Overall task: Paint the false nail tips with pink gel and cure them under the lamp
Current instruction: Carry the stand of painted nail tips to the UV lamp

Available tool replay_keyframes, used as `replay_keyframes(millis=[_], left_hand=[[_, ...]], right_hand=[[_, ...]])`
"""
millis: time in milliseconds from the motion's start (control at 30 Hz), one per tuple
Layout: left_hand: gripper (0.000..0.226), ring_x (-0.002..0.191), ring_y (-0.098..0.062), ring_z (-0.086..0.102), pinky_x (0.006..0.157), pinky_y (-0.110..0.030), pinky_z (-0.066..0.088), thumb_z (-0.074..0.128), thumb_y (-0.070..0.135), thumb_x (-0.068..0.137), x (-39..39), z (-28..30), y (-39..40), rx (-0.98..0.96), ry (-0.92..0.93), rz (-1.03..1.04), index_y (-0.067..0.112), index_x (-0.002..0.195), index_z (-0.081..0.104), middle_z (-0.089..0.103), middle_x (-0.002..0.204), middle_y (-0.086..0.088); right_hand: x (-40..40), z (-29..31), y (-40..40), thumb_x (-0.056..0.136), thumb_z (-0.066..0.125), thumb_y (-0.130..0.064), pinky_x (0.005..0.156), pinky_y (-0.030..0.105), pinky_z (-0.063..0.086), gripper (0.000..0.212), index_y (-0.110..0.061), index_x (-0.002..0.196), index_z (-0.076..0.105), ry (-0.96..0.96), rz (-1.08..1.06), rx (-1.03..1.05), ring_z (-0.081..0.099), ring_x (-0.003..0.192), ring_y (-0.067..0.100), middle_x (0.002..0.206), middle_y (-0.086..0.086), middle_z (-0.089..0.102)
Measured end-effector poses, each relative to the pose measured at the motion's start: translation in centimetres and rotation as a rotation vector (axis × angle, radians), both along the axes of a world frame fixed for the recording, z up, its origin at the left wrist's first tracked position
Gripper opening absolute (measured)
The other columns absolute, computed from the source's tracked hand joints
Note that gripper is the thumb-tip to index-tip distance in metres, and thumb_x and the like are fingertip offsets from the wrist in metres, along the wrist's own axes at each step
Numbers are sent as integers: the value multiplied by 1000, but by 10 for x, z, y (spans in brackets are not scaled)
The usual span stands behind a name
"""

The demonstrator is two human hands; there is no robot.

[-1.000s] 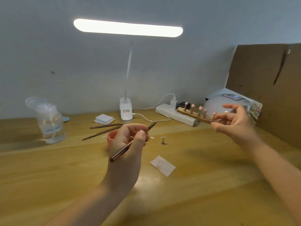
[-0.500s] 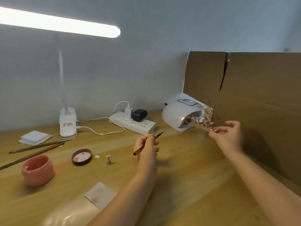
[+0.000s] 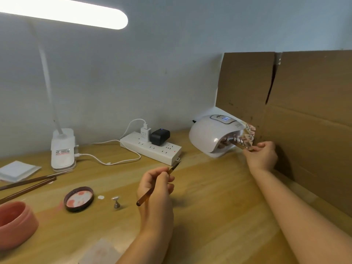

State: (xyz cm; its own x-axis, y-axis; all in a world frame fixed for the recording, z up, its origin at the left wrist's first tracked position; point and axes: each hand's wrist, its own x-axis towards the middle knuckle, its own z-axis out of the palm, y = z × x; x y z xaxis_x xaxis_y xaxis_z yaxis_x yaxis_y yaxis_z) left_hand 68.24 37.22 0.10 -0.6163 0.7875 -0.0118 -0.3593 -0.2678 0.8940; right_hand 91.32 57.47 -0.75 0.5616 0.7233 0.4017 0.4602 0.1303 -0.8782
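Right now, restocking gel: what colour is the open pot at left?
Pink pot, clearest in the head view.

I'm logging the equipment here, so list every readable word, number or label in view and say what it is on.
Nothing can be read with certainty.
Curing lamp: lit blue digits on its top display, too blurred to read.
Desk lamp base: small label with a red mark and dark print, too small to read.
Power strip: no legible marking.
Black adapter: only a blue light, no text.
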Motion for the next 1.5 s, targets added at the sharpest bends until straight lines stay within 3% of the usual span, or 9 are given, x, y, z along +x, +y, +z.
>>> replay_keyframes(millis=[167, 300, 467, 600, 733, 800, 933, 1167, 1500], left_hand=[[23, 65, -14, 54, 60, -23, 44, 52, 1, 93, 5, 0, 2, 24, 47, -23, 13, 83, 69, 64, 72, -5], [23, 64, -12, 57, 54, -15, 45, 53, -1, 93, 8, 1, 2, 33, 51, -36, 12, 82, 69, 65, 70, -4], [23, 63, -11, 57, 52, -13, 46, 54, -2, 92, 7, 1, 2, 22, 40, -48, 11, 82, 70, 67, 68, -2], [22, 63, -12, 57, 52, -14, 46, 55, 0, 92, 5, 1, 2, 13, 44, -50, 12, 83, 71, 67, 66, 0], [21, 62, -10, 57, 53, -15, 45, 55, 1, 92, 6, 1, 1, 13, 64, -71, 13, 83, 71, 66, 66, 0], [21, 60, -9, 56, 53, -14, 45, 55, 1, 92, 6, 2, 1, 19, 75, -73, 13, 83, 70, 66, 65, 0], [21, 59, -9, 56, 56, -18, 46, 55, 1, 93, 4, 0, 2, 3, 68, -61, 12, 84, 71, 66, 64, 1], [22, 53, -6, 54, 55, -18, 44, 56, -1, 91, 3, -2, 6, -12, 38, -48, 12, 80, 70, 65, 61, 0], [23, 54, -6, 56, 57, -21, 45, 55, -3, 91, 4, -7, 8, 11, 47, -56, 11, 81, 70, 65, 61, 0]], right_hand=[[5, -5, 29, 75, 77, -5, 70, 18, 43, 42, -1, 110, 54, 6, 25, -133, 62, 103, 28, 111, 20, 65], [-2, 2, 48, 75, 79, -9, 93, 34, 44, 47, 2, 114, 57, -115, 73, -184, 60, 110, 32, 115, 24, 64], [-17, 0, 61, 80, 70, 0, 83, 15, 43, 42, 4, 119, 57, -64, 126, -223, 57, 115, 32, 122, 22, 61], [-24, 1, 49, 80, 67, -11, 77, 27, 41, 38, -3, 115, 56, -169, 137, -151, 61, 103, 30, 109, 14, 66], [-21, 25, 28, 77, 53, -25, 66, 32, 42, 20, -17, 95, 47, -341, 253, 187, 57, 75, 24, 84, 0, 58], [-30, 47, 33, 77, 48, -22, 76, 33, 44, 33, -11, 109, 46, -347, 417, 240, 57, 89, 20, 98, 4, 62], [-54, 72, 62, 94, 45, -21, 94, 36, 36, 54, -15, 143, 23, -412, 626, -75, 44, 114, 18, 132, 6, 52], [-60, 74, 92, 92, 47, -20, 94, 34, 32, 64, -15, 148, 17, -400, 551, -165, 43, 124, 26, 131, 5, 52], [-62, 69, 91, 87, 45, -7, 104, 34, 28, 57, -3, 142, 30, -800, 459, -122, 33, 128, 36, 129, 11, 59]])
